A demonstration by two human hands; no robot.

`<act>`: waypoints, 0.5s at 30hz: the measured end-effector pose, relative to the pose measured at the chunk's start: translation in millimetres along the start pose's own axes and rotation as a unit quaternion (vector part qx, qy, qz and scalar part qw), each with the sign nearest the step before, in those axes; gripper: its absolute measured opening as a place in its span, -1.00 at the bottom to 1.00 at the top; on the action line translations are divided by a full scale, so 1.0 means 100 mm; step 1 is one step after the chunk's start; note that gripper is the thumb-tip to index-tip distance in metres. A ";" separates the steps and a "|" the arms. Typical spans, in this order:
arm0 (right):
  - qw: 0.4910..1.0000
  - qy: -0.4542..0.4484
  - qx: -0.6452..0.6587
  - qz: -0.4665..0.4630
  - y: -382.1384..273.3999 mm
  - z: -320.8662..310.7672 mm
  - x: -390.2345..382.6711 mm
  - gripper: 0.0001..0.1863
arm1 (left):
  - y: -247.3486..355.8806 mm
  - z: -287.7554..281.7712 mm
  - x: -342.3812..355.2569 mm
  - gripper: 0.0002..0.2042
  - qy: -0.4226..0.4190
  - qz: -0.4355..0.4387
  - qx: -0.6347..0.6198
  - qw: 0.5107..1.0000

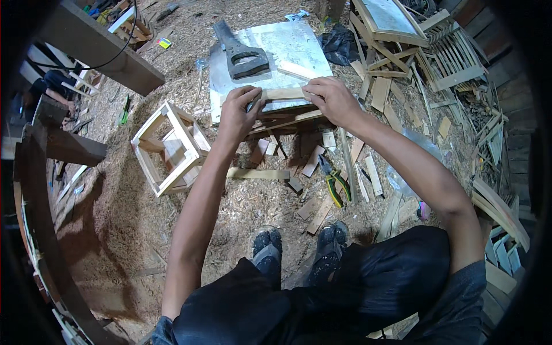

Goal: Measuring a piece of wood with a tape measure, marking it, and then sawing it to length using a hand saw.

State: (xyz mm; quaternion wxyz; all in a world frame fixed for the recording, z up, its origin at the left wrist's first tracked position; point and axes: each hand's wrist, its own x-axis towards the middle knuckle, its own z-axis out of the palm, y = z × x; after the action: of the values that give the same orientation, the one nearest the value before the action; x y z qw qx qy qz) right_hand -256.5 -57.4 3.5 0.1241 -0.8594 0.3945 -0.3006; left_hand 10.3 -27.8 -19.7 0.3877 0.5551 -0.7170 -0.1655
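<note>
My left hand [240, 109] is closed on the left end of a pale wooden strip [283, 94] at the near edge of a silver-coloured board [291, 43]. The fingers of my right hand [332, 99] grip the strip's other end. A dark handled tool [241, 68] lies on the board, beside a short white piece [295, 69]. Below the board's edge, pliers with yellow-and-black handles [333, 183] lie among scattered offcuts. A small open wooden box frame [190, 169] stands to the left of my left forearm.
Wood shavings and scraps cover the floor around my feet. Piled frames and slats [391, 40] line the right side, with a black plastic bag [340, 46] beside them. Wooden posts and beams [109, 54] stand at the left, where another person's hand [70, 107] shows.
</note>
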 end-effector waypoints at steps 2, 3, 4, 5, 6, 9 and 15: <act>1.000 0.011 -0.008 0.002 0.03 -0.04 -0.05 -0.82 | 0.03 0.02 0.03 -0.66 -0.019 0.018 -0.001 1.000; 0.999 0.040 -0.011 -0.021 0.00 -0.06 -0.05 -0.82 | 0.02 0.05 0.00 -0.61 0.038 0.098 0.069 0.992; 0.997 0.066 -0.018 -0.039 -0.01 -0.13 -0.12 -0.83 | 0.12 0.09 -0.02 -0.60 0.048 0.133 0.070 0.988; 0.997 0.065 -0.026 -0.020 -0.01 -0.22 -0.23 -0.83 | 0.23 0.13 -0.04 -0.60 0.059 0.168 0.068 0.982; 0.997 0.073 -0.014 0.006 -0.07 -0.35 -0.29 -0.83 | 0.30 0.17 -0.08 -0.64 0.069 0.202 0.038 0.976; 0.992 0.086 -0.009 0.092 -0.05 -0.61 -0.83 -0.83 | 0.75 0.62 -0.24 -0.66 -0.014 0.220 -0.065 0.973; 0.931 0.162 -0.049 0.325 -0.19 -0.64 -2.29 -0.79 | 1.41 1.78 -0.73 -0.80 -0.186 0.117 -0.201 0.955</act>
State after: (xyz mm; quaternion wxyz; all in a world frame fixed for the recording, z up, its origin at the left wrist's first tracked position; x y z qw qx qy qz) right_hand -400.8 128.5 -33.3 0.1074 -0.6290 0.6808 -0.3595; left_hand -209.5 51.5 -67.8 0.3681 0.3371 -0.7883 -0.3597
